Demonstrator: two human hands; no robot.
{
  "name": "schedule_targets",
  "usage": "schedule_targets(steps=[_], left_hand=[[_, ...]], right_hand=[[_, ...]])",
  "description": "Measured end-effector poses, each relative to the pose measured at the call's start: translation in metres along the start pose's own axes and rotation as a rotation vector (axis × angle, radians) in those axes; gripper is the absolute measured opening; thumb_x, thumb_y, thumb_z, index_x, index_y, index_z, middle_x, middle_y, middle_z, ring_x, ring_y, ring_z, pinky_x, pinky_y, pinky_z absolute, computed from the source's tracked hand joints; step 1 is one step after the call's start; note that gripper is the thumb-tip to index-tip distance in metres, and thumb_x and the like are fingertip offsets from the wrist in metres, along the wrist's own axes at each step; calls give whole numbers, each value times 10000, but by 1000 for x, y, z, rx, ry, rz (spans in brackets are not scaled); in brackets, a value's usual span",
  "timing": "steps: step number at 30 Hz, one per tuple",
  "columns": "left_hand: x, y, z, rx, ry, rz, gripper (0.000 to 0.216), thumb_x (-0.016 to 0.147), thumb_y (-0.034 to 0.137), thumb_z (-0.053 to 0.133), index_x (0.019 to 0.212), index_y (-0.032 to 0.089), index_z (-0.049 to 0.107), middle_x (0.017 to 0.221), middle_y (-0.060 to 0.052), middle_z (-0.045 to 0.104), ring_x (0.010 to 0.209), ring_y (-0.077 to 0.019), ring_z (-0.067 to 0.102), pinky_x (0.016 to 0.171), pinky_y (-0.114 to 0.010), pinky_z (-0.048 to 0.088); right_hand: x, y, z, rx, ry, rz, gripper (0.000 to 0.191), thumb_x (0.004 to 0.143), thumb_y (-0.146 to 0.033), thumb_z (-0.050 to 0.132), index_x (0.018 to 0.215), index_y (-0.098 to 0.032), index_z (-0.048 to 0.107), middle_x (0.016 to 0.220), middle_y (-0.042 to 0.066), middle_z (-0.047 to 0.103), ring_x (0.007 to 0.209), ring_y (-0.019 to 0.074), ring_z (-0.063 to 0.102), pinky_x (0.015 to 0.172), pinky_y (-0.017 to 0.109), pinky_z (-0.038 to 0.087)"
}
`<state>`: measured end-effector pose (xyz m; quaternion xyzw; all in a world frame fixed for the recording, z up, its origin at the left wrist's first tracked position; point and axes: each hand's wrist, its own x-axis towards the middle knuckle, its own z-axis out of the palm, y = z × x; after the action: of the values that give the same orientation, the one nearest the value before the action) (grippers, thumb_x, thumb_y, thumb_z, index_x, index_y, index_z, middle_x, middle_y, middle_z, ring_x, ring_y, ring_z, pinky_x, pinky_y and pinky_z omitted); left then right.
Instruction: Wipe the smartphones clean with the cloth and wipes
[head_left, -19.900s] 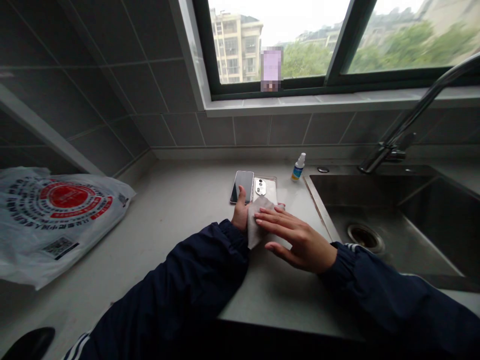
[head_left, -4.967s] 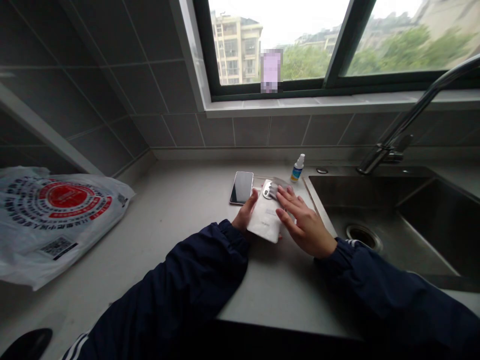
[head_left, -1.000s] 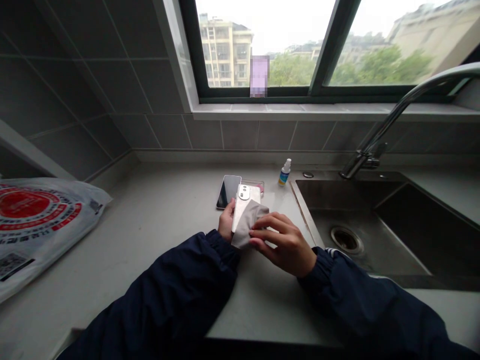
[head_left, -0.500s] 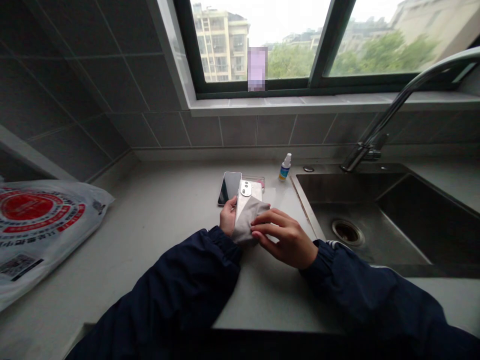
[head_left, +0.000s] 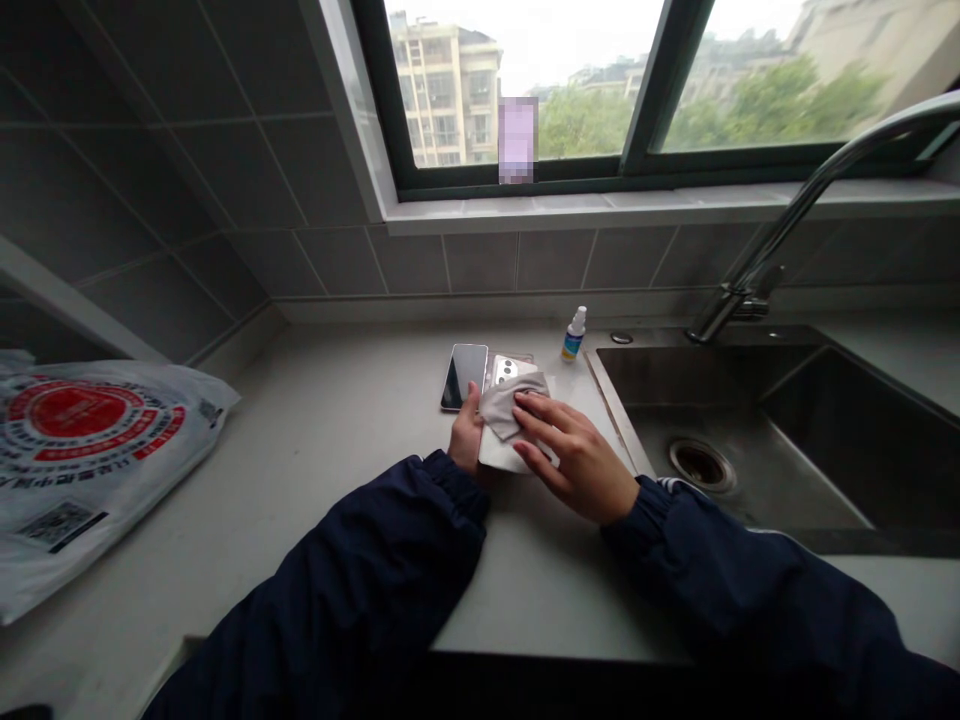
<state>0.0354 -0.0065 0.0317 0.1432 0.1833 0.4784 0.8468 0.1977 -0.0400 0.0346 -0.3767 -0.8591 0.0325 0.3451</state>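
Note:
A white phone [head_left: 501, 452] lies back-up on the grey counter [head_left: 330, 440], its camera end pointing away from me. My left hand [head_left: 466, 437] grips its left edge with curled fingers. My right hand [head_left: 574, 458] presses a grey cloth [head_left: 501, 402] onto the phone's back with flattened fingers. A second phone [head_left: 463, 376] with a dark screen lies just beyond my left hand. A small spray bottle [head_left: 574, 335] stands behind, near the sink's corner.
A steel sink [head_left: 757, 440] with a tall tap [head_left: 795, 215] fills the right side. A printed white plastic bag [head_left: 82, 470] lies at the far left. Tiled walls and a window sill [head_left: 637, 205] bound the back.
My right hand has slid the cloth up the phone's back, from near its lower end towards the camera end. The left hand keeps its hold on the phone.

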Motion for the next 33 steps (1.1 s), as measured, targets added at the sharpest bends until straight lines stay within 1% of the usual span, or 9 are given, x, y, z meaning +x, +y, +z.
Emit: schedule_targets(steps=[3, 7, 12, 16, 18, 20, 24, 29, 33], left_hand=[[0, -1, 4, 23, -34, -24, 810, 1015, 623, 178, 1529, 32, 383, 1307, -232, 646, 1255, -345, 614, 1129, -482, 400], [-3, 0, 2, 86, -102, -134, 773, 1008, 633, 177, 1534, 118, 412, 1282, -204, 671, 1185, -361, 659, 1077, -529, 446], [-5, 5, -8, 281, -150, -332, 871, 950, 740, 152, 1508, 144, 455, 1091, -204, 734, 854, -373, 743, 893, -588, 519], [-5, 7, -10, 390, -167, -353, 922, 933, 758, 106, 1524, 126, 426, 996, -202, 746, 641, -337, 721, 794, -570, 539], [-3, 6, -8, 359, -158, -292, 883, 952, 721, 72, 1542, 153, 402, 1058, -202, 740, 669, -337, 729, 815, -586, 533], [-1, 4, -4, 272, -109, -199, 842, 980, 667, 53, 1551, 147, 389, 1144, -212, 721, 800, -346, 748, 904, -590, 513], [3, 1, 0, 100, 55, -14, 834, 1007, 636, 164, 1511, 18, 407, 1185, -243, 701, 1078, -335, 707, 1056, -488, 467], [2, 5, -4, 123, 91, 14, 949, 958, 734, 165, 1463, -16, 452, 1132, -275, 707, 1076, -368, 700, 1017, -512, 493], [6, 12, -14, 121, 98, 27, 940, 956, 738, 176, 1467, 0, 457, 1127, -265, 712, 1069, -373, 701, 1018, -527, 489]], right_hand=[[0, 6, 2, -48, -32, 94, 526, 1026, -405, 499, 1487, -152, 501, 1575, 186, 453, 1466, 346, 419, 1150, 616, 402], [-1, 15, 4, -66, -41, 200, 617, 1034, -471, 452, 1576, -188, 367, 1646, 176, 316, 1531, 362, 287, 1156, 676, 335], [0, 23, 5, -43, 21, 241, 663, 1031, -501, 440, 1609, -213, 290, 1665, 159, 276, 1547, 354, 239, 1173, 677, 307], [0, 25, 6, 20, 49, 244, 677, 1023, -504, 454, 1591, -156, 334, 1661, 178, 276, 1550, 338, 235, 1213, 620, 296], [1, 24, 6, 59, 43, 245, 633, 1024, -477, 467, 1555, -136, 409, 1643, 184, 315, 1540, 332, 264, 1216, 597, 313], [1, 21, 5, 85, 11, 237, 549, 1031, -432, 471, 1495, -140, 505, 1600, 180, 400, 1515, 337, 326, 1194, 614, 345], [0, 8, 2, 141, -25, 117, 357, 1009, -335, 554, 1322, -211, 670, 1425, 134, 620, 1403, 325, 509, 1127, 620, 431], [-1, -4, 1, 246, 55, -134, 186, 907, -281, 734, 1085, -234, 760, 1196, 85, 767, 1208, 268, 687, 1088, 499, 514], [0, -6, 1, 295, 44, -230, 273, 898, -297, 747, 1160, -221, 738, 1208, 93, 763, 1215, 245, 684, 1052, 445, 566]])
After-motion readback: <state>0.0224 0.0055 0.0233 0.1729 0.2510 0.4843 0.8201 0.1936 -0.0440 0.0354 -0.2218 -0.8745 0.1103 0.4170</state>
